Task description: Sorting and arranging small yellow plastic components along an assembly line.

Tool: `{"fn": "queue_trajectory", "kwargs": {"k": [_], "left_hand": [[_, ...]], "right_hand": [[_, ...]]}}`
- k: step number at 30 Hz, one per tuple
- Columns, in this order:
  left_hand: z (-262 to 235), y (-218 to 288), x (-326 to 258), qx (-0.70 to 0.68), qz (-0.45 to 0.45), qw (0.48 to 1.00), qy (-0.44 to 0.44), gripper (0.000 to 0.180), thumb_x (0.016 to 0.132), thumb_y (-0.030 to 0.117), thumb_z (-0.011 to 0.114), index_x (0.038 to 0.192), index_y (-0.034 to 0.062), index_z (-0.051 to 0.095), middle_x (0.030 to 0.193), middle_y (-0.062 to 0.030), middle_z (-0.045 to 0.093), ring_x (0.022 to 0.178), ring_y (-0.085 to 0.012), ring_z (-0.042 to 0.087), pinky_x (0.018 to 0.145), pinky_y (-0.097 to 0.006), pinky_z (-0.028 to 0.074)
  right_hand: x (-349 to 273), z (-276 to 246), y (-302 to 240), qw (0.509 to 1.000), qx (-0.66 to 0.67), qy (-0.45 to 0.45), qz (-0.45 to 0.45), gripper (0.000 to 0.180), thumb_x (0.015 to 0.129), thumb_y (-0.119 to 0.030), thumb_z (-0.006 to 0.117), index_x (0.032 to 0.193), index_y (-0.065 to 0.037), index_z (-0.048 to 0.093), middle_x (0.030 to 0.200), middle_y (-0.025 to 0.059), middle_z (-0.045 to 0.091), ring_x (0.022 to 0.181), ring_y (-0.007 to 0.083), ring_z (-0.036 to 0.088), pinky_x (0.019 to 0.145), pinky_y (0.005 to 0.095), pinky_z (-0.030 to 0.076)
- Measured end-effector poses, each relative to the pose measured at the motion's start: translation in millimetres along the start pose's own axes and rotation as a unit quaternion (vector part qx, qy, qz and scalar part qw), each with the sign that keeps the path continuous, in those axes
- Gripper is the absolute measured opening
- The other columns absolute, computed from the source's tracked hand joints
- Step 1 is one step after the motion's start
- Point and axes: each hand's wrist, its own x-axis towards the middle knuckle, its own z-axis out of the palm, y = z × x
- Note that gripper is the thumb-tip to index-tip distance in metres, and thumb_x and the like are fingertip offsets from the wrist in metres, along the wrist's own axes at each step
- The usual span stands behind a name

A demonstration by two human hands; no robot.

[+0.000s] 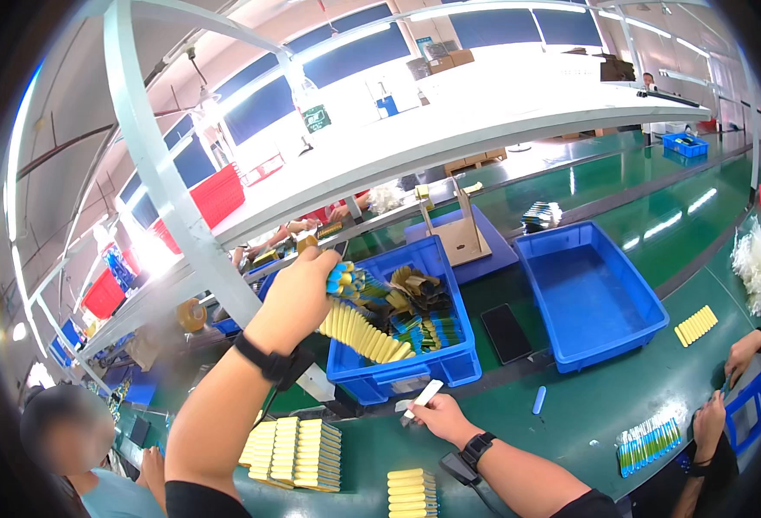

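Note:
My left hand (298,289) is raised over the near-left rim of a blue plastic bin (408,377). It is closed on a bundle of slim yellow-and-blue pieces (350,281). A curved row of yellow pieces (365,332) hangs below that hand into the bin, among more blue, green and dark pieces (428,332). In front of the bin, low over the green table, my right hand (445,420) pinches a small white flat strip (428,395). Near my left forearm lie stacked rows of yellow pieces (298,453), with a shorter row (411,494) closer to me.
A second blue bin (609,350) stands to the right, past a black phone (506,334). A blue stick (539,400) lies on the table (501,449). Co-workers' hands (708,423) are at the right edge; another person (70,440) is at left. A white shelf post (173,198) rises beside my left arm.

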Motion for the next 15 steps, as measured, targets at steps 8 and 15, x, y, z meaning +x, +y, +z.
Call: {"fn": "queue_trajectory", "kwargs": {"k": [8, 15], "left_hand": [[-98, 55, -143, -0.036, -0.004, 0.989, 0.141, 0.037, 0.073, -0.004, 0.075, 0.107, 0.0038, 0.065, 0.106, -0.0152, 0.065, 0.096, -0.0417, 0.066, 0.083, -0.043, 0.055], [-89, 81, -276, -0.097, -0.031, 0.971, 0.216, 0.041, 0.067, 0.001, 0.076, 0.108, 0.0029, 0.068, 0.105, -0.0181, 0.065, 0.094, -0.0386, 0.066, 0.082, -0.041, 0.054]], "right_hand": [[-18, 4, -18, 0.997, -0.053, 0.032, -0.056, 0.02, 0.098, -0.018, 0.071, 0.101, 0.001, 0.076, 0.086, 0.004, 0.073, 0.074, 0.0091, 0.063, 0.067, 0.0289, 0.051], [-43, -10, -86, 0.852, -0.512, 0.083, -0.073, 0.031, 0.091, -0.033, 0.07, 0.092, -0.002, 0.074, 0.087, 0.0206, 0.073, 0.082, 0.0414, 0.07, 0.074, 0.0493, 0.055]]}}
